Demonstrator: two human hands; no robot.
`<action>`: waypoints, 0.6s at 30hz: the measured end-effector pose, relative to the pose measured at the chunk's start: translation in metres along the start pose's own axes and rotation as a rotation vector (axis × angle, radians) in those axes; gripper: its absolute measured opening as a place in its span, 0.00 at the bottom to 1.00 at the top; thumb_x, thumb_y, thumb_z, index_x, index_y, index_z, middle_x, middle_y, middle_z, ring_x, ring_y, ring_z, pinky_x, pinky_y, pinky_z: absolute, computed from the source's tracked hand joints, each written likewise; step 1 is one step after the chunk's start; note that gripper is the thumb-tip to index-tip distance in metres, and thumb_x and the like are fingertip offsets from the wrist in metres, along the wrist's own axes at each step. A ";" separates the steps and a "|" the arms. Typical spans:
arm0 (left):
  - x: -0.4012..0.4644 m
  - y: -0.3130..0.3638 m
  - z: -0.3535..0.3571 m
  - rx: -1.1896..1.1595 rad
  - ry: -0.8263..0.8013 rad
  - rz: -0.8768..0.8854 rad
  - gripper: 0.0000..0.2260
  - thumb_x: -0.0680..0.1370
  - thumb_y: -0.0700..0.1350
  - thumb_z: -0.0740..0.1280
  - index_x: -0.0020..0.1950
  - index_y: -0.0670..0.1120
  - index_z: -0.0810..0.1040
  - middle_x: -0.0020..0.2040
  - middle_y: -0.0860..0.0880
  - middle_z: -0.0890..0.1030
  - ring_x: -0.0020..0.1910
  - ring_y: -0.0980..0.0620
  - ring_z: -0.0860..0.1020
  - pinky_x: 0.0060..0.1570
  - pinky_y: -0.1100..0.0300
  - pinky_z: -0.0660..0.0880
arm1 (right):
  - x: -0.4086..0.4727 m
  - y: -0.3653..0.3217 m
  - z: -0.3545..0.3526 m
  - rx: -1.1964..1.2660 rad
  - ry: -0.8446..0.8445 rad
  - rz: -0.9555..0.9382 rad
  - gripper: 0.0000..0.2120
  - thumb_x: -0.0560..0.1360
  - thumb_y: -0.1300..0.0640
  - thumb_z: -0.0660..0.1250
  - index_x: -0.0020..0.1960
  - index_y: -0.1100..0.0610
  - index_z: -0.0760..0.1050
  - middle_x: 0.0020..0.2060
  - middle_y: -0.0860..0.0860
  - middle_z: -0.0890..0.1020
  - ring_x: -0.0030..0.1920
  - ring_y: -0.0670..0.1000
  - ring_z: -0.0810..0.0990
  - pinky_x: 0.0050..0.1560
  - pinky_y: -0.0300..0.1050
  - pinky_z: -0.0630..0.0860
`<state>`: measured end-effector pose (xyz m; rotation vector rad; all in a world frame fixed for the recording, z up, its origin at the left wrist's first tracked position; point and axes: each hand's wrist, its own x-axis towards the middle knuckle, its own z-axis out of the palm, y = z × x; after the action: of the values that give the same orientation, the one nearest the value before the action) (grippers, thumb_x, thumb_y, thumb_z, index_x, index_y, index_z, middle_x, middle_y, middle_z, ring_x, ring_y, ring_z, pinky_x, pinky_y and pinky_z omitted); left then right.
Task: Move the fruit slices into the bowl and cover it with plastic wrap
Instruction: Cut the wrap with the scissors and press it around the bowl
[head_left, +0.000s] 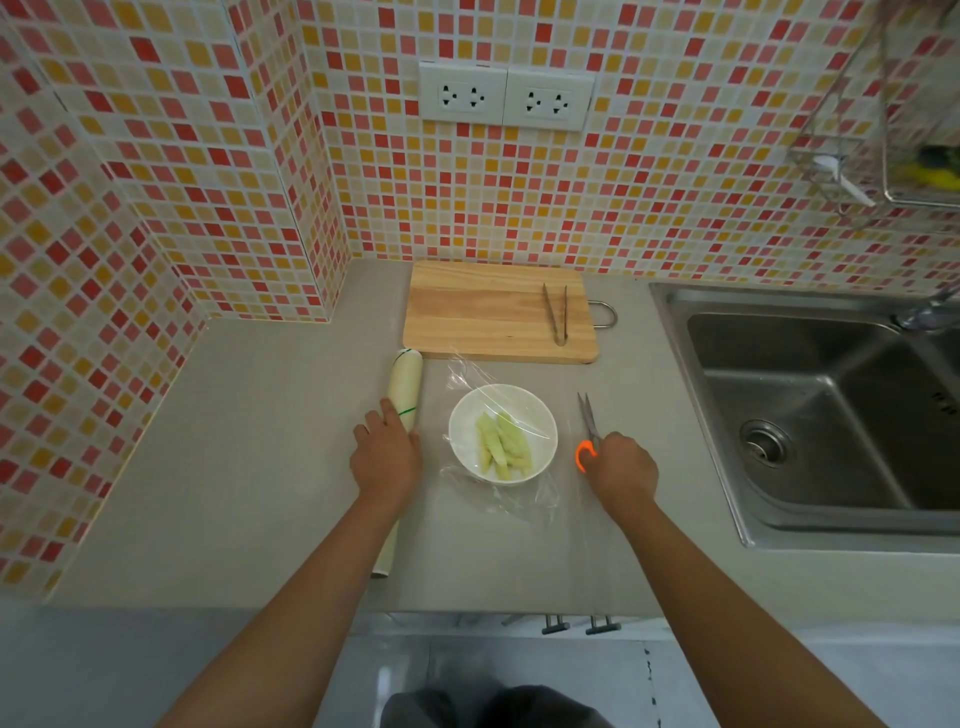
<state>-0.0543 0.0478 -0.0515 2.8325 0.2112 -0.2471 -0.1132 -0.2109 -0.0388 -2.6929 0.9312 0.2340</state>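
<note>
left hand (387, 457) grip on wrap roll (404, 387) | right hand (621, 467) grip holds scissors (588, 423) | bowl (503, 434) between, clear

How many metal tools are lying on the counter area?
2: steel tongs on the wooden cutting board, and orange-handled scissors right of the white bowl, under the right hand.

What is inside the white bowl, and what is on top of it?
Inside the bowl lie pale green fruit slices. Clear plastic wrap is draped over it and spreads onto the counter. The bowl's bottom under the slices is hidden.
</note>
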 end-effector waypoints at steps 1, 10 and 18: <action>0.000 0.000 0.001 0.028 0.003 -0.002 0.28 0.81 0.53 0.57 0.77 0.42 0.54 0.67 0.41 0.68 0.64 0.41 0.69 0.50 0.48 0.73 | 0.000 0.001 -0.001 -0.007 0.004 -0.002 0.15 0.76 0.50 0.61 0.50 0.62 0.76 0.47 0.57 0.82 0.48 0.59 0.81 0.41 0.43 0.70; 0.002 -0.004 0.001 -0.016 0.043 -0.012 0.30 0.80 0.56 0.56 0.77 0.41 0.54 0.68 0.40 0.67 0.64 0.40 0.68 0.53 0.46 0.72 | 0.003 -0.001 -0.010 -0.147 0.030 -0.065 0.12 0.74 0.53 0.63 0.51 0.59 0.76 0.48 0.55 0.82 0.49 0.58 0.82 0.41 0.43 0.70; 0.007 0.017 -0.017 -0.420 0.272 0.210 0.17 0.81 0.49 0.59 0.65 0.40 0.74 0.55 0.40 0.75 0.55 0.41 0.73 0.51 0.48 0.73 | 0.014 -0.018 -0.018 0.418 0.209 -0.155 0.17 0.79 0.51 0.59 0.38 0.62 0.73 0.35 0.58 0.78 0.39 0.59 0.78 0.37 0.46 0.69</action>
<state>-0.0426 0.0371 -0.0319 2.4335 0.0158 0.2073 -0.0900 -0.2118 -0.0214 -2.4086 0.7223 -0.2530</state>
